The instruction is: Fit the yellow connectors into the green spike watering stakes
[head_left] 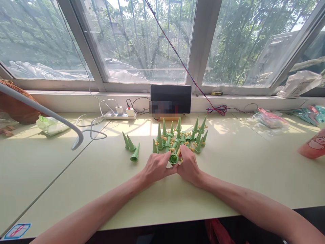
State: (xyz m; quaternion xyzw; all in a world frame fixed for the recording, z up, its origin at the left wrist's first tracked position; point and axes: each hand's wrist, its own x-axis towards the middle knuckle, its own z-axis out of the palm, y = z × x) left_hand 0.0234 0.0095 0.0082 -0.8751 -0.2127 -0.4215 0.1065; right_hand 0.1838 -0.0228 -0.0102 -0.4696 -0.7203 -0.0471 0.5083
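Between my hands is a green plastic watering spike [174, 159], its round open end turned towards me. My left hand [157, 166] grips it from the left, thumb against the rim. My right hand [189, 166] pinches a small yellow valve piece [179, 152] at the spike's right side; whether the two are joined I cannot tell. Just beyond my hands stands a cluster of green spikes [178, 125], many with yellow valves at their bases, some lying down. Apart on the left are three plain green spikes [135, 152], one tilted with its open end showing.
A dark tablet screen [175, 96] stands at the back, beside a white power strip [120, 116] with cables. A grey curved arm [50, 112] reaches in from the left. To the right are a pink cup [313, 145] and plastic bags [271, 118]. The table's front edge lies below my forearms.
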